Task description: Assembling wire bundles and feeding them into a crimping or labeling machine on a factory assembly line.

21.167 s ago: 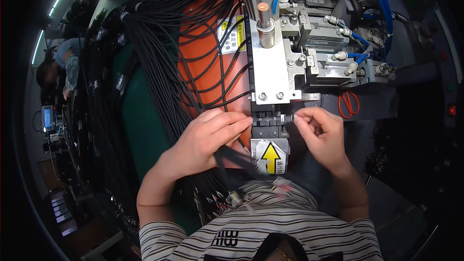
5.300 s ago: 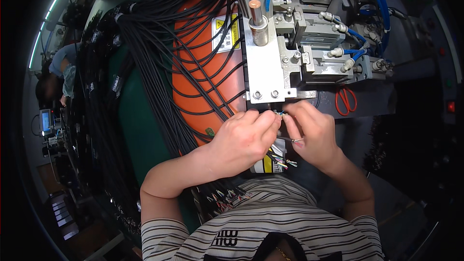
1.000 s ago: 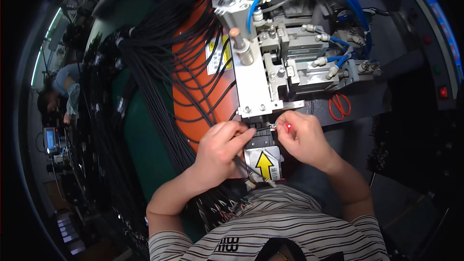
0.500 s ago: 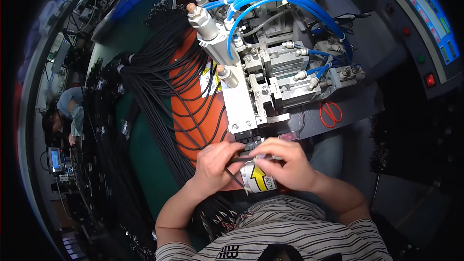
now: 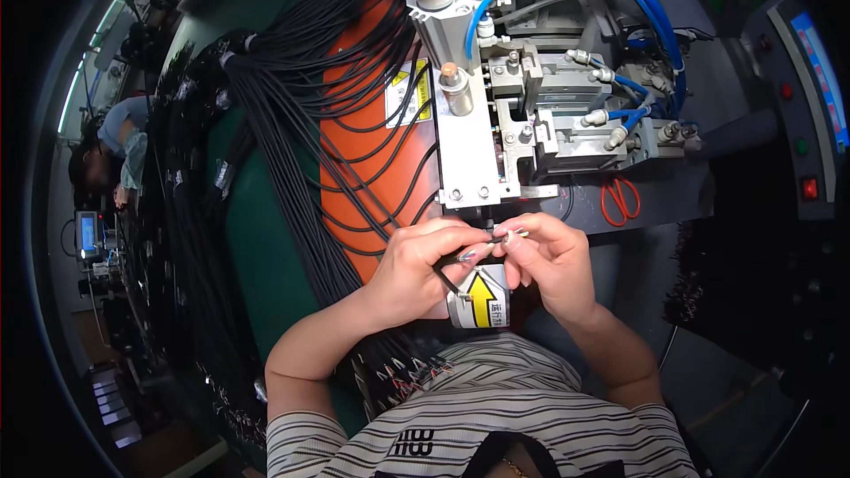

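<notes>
My left hand (image 5: 412, 270) is closed on a black cable (image 5: 449, 278), which loops down below its fingers. My right hand (image 5: 551, 264) pinches the thin, light-coloured wire ends (image 5: 516, 235) of the cable, its fingertips almost meeting those of the left. Just beneath the hands is a white label (image 5: 496, 305) with a yellow arrow. Both hands work right in front of a metal machine (image 5: 460, 155) with pneumatic cylinders. What lies between the fingertips is partly covered.
A large bundle of black cables (image 5: 292, 80) runs over an orange board (image 5: 354, 146) on the left. Blue air hoses (image 5: 660, 13) arch above the machine. Red-handled scissors (image 5: 620, 202) lie to the right, below a control panel (image 5: 810, 115). Another person (image 5: 124, 142) works far left.
Both hands have moved slightly up, and the right one has turned, with its fingertips now pinching the wire ends. The machine appears shifted right and upward as the view moved.
</notes>
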### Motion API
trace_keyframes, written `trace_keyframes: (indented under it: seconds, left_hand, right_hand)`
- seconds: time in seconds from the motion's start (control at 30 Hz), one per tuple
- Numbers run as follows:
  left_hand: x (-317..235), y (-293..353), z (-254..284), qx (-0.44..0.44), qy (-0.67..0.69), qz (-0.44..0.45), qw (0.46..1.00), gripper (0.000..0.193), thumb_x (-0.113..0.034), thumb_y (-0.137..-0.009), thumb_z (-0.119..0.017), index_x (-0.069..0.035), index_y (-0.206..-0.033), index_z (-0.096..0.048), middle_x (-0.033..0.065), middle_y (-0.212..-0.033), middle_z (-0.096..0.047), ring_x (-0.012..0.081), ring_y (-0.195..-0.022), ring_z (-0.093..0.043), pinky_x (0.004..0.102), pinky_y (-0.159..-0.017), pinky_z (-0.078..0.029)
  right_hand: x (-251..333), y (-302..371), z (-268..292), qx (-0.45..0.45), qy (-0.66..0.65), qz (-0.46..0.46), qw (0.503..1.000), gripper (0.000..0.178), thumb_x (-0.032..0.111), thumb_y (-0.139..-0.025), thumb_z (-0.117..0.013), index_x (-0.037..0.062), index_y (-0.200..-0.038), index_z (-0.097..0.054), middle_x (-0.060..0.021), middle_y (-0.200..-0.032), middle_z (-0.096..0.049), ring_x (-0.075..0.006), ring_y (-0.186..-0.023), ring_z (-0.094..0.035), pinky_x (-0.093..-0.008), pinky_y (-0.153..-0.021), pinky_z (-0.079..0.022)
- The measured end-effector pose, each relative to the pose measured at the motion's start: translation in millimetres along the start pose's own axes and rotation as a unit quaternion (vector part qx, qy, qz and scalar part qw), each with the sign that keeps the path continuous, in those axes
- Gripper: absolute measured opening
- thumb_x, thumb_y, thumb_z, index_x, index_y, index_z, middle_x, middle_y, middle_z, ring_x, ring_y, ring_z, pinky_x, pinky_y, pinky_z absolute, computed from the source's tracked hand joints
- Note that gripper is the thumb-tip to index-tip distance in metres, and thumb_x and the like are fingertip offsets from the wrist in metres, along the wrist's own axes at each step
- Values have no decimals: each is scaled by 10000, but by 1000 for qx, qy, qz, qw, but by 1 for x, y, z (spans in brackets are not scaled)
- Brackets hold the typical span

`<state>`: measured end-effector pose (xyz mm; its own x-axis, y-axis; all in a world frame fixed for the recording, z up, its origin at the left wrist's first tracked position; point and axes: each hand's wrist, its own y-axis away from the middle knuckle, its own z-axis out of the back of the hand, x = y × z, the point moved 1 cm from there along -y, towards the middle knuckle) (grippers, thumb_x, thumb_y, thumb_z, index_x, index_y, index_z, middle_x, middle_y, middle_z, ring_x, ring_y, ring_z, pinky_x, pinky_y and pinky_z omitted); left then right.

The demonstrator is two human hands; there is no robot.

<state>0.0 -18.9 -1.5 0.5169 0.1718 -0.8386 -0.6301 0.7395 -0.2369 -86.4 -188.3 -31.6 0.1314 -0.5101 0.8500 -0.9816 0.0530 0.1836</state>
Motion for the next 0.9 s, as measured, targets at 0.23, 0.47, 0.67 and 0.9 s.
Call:
trace_keyframes:
  seconds: [0.23, 0.47, 0.67, 0.9]
  left_hand:
    - [-10, 1, -1, -21, -199, -152, 968, 225, -20, -784, -709, 9, -1004, -671, 115, -802, -663, 220, -664, -651, 326, -557, -488]
    - [-13, -1, -4, -21, -195, -124, 973, 198, -11, -773, -718, 6, -957, -644, 100, -743, -630, 218, -582, -608, 324, -510, -462]
    - [-6, 0, -3, -10, -40, -12, 999, 119, 55, -829, -662, 25, -938, -626, 111, -723, -631, 210, -578, -613, 306, -506, -464]
    - [0, 0, -9, -4, 24, -8, 1000, 99, 56, -849, -645, 34, -944, -630, 107, -731, -652, 193, -567, -618, 306, -490, -459]
  right_hand:
    - [0, -13, 21, 94, -167, -144, 971, 134, 56, -974, -562, -18, -1082, -590, -27, -827, -613, -65, -580, -538, -179, -491, -374]
    - [6, -6, -3, 50, 122, 86, 988, 163, 5, -942, -581, -24, -1102, -568, -50, -917, -614, -69, -601, -550, -186, -528, -414]
    - [6, -1, -4, -15, 43, 71, 996, 186, -30, -932, -588, -47, -1115, -613, -101, -991, -641, -114, -655, -639, -181, -523, -451]
    - [9, -4, -3, -25, 195, 170, 966, 125, -42, -937, -572, -55, -1040, -643, -126, -1014, -653, -130, -666, -667, -188, -512, -467]
